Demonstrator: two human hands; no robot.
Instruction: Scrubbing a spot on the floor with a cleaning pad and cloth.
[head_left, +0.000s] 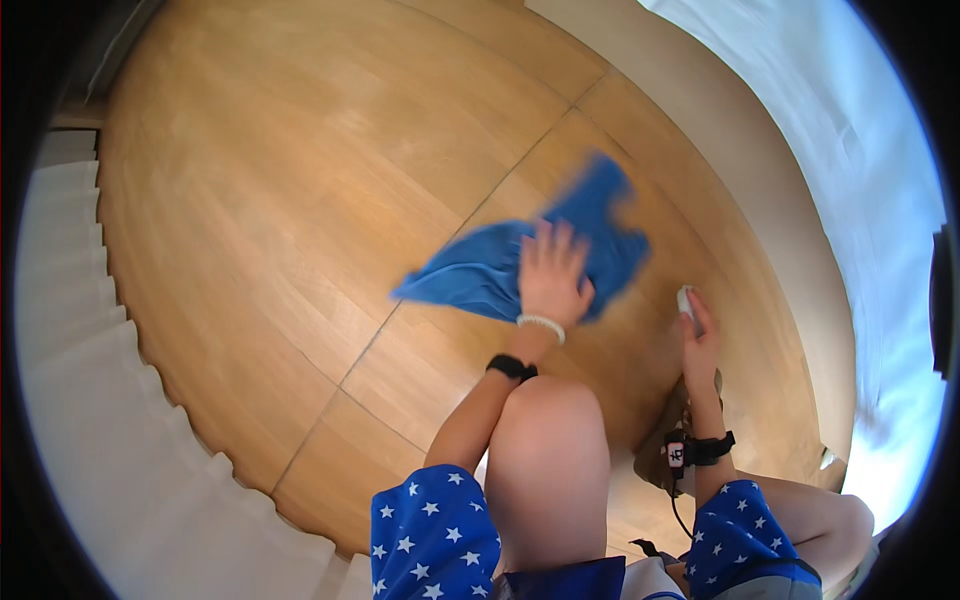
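My left hand (555, 271) lies flat on a blue cloth (480, 259), palm down with the fingers spread. The cloth is spread in folds over the wood-plank floor (300, 187), and its far corner is blurred. Off to the right, my right hand (700, 337) grips a small white object (684, 300) between thumb and fingers, just above the floor. Most of that object is hidden by the fingers, so I cannot tell what it is.
A pale pleated curtain (150, 450) hangs along the left. On the right, a beige baseboard or ledge (750, 150) curves beside bright, light-blue fabric (855, 187). My bent knee (555, 435) is close behind the left hand. A brown shoe (660, 450) stands below the right hand.
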